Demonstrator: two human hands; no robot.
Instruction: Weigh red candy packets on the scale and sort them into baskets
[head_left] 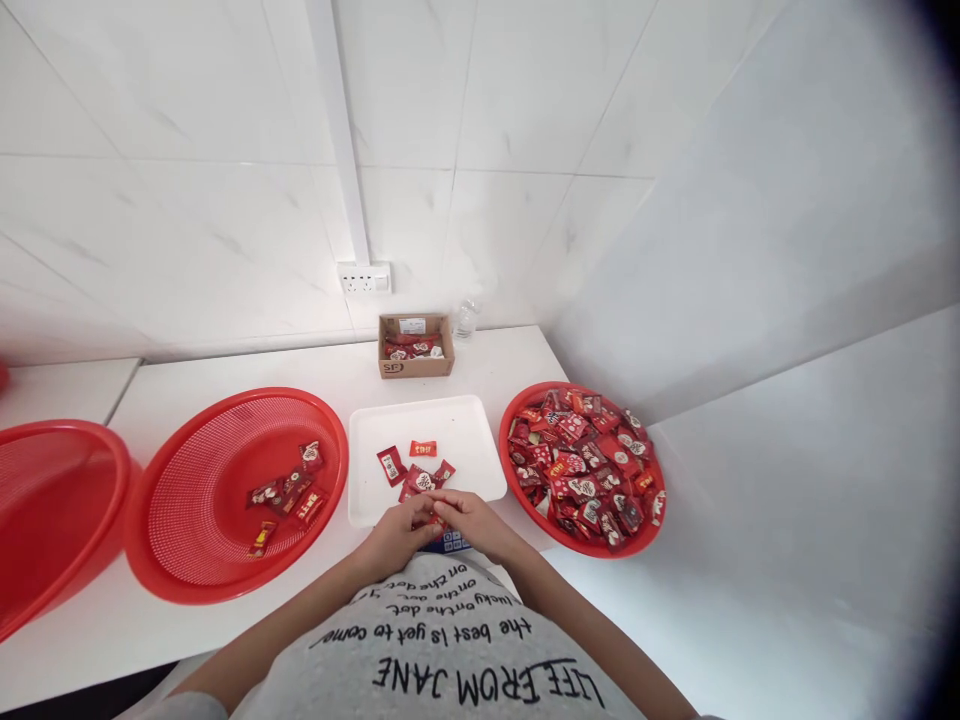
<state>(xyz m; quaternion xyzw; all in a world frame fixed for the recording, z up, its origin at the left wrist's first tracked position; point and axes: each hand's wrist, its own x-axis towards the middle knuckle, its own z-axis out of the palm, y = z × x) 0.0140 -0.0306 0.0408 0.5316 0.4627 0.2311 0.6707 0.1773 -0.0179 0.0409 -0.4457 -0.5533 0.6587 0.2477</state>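
Observation:
My left hand [399, 535] and my right hand [472, 522] meet at the near edge of a white scale tray [480, 440]. The fingers of both are closed and pinched together around a small red-wrapped candy [437, 520], mostly hidden by them. Just beyond my fingertips, a dark red packet [420, 482] lies on the tray. Around it are a red-and-white packet [391, 466], an orange-red packet [423, 449] and another dark red one [444, 472]. Below my hands shows part of the scale's blue panel [454, 541].
To the right stands a red basket [517, 500] heaped with wrapped candies. A red mesh basket [187, 500] on the left holds several packets; another red basket [67, 530] is farther left. A cardboard box [416, 368] of packets and clear plastic [466, 318] sit near the wall.

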